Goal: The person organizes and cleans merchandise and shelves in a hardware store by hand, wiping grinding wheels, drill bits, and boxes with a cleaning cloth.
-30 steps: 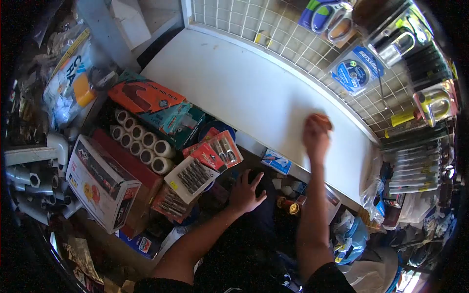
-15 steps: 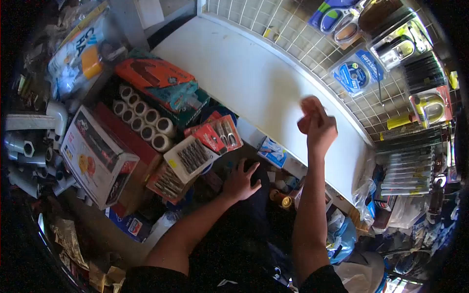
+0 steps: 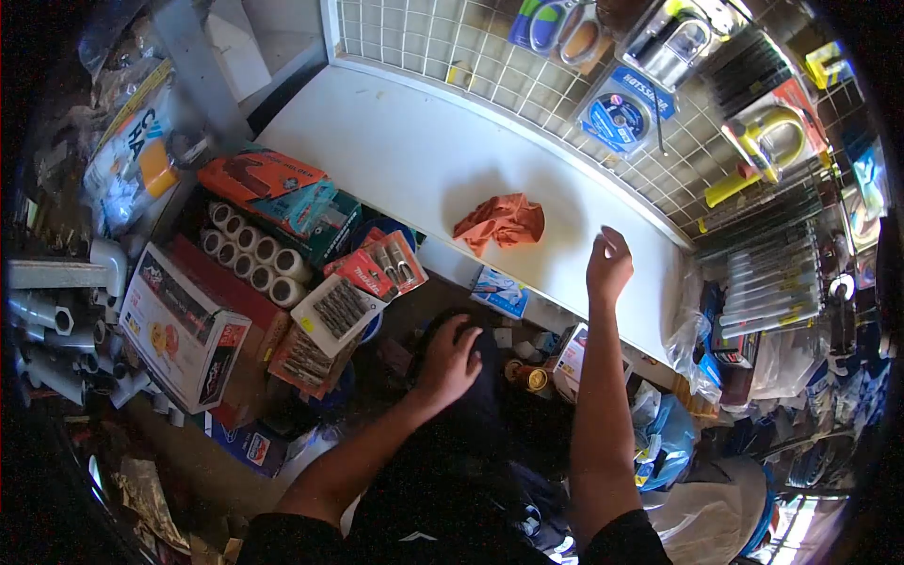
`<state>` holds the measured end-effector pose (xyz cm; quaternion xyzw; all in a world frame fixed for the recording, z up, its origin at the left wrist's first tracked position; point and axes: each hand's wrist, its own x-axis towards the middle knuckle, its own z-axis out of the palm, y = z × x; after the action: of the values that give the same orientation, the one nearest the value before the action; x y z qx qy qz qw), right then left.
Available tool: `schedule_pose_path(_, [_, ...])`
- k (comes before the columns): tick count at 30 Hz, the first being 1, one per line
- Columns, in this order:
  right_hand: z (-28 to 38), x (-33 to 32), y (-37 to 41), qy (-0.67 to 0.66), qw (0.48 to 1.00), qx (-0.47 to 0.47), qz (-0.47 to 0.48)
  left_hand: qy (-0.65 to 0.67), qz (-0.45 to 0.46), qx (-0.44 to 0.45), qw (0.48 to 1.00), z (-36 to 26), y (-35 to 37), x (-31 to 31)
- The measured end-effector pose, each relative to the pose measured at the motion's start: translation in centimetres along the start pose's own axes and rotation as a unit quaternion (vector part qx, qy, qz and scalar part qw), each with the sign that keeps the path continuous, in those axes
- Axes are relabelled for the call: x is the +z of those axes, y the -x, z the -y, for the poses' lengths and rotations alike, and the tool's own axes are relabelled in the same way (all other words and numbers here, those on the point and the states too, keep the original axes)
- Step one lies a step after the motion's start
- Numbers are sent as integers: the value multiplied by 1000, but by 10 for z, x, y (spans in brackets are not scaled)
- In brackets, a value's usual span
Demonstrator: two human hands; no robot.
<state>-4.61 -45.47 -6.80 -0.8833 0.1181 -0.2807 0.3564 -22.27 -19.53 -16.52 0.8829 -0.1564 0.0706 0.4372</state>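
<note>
A crumpled orange-red cloth [image 3: 501, 222] lies on the white shelf [image 3: 395, 141], near its front edge. To the right of the cloth, and apart from it, my right hand [image 3: 610, 268] hovers over the shelf with loosely bent fingers and nothing in them. My left hand [image 3: 447, 365] rests on my dark-clothed leg, its fingers apart and holding nothing. Just left of that hand stands a white tray of drill bits [image 3: 337, 314], with red-carded packs [image 3: 379, 268] behind it.
A wire grid behind the shelf carries carded scissors [image 3: 565, 30], a blue disc pack [image 3: 621, 111] and a yellow hacksaw [image 3: 767, 155]. White rolls [image 3: 252, 254] and a picture-printed box [image 3: 179, 325] stand left. Grey pipe fittings [image 3: 61, 330] fill the far left.
The cloth has left my right hand and now lies on the shelf. That hand is lower and emptied. My left hand stays on my leg; the view has shifted right.
</note>
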Motion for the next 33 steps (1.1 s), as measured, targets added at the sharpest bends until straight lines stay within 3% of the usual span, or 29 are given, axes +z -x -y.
schedule_pose_path(1, [-31, -4, 2, 62, 996, -64, 1, 73, 11, 2, 997, -33, -12, -17])
schedule_pose_path(2, [-56, -7, 6, 125, 984, -126, 3, 47, 2, 40, 998, -54, -28, -28])
schedule_pose_path(4, [-57, -11, 19, 143, 979, -143, 0, -7, -17, 116, 993, -80, -67, -43])
schedule_pose_path(8, [-50, -12, 22, 154, 976, -151, 5, -189, -102, 136, 967, -88, -148, -43])
schedule_pose_path(11, [-55, -14, 21, 121, 981, -149, 21, -217, -103, 40, 970, -62, -178, 1])
schedule_pose_path(14, [-52, -15, 22, 123, 983, -135, 19, -326, 4, -11, 945, -50, -178, 13])
schedule_pose_path(18, [-54, -14, 23, 124, 984, -125, 14, -307, -98, -79, 943, -31, -178, 18])
schedule_pose_path(19, [-56, -14, 23, 131, 983, -130, 12, -332, -94, -114, 932, -27, -182, 10])
schedule_pose_path(20, [-57, -13, 22, 123, 984, -130, 12, -358, -27, -158, 920, -33, -186, -9])
schedule_pose_path(22, [-59, -14, 22, 109, 986, -129, 13, -395, -32, -185, 899, 5, -196, -21])
schedule_pose_path(25, [-58, -14, 22, 115, 986, -120, 16, -381, -116, -251, 882, 42, -211, -36])
schedule_pose_path(28, [-56, -16, 23, 119, 985, -121, 16, -392, -117, -274, 870, 77, -238, -54])
schedule_pose_path(30, [-56, -16, 23, 117, 986, -121, 19, -268, -178, -361, 875, 87, -255, -64])
schedule_pose_path(32, [-57, -16, 22, 110, 987, -117, 23, -244, -175, -407, 863, 175, -278, -76])
schedule_pose_path(33, [-57, -16, 23, 109, 987, -116, 25, -257, -150, -418, 858, 185, -277, -87])
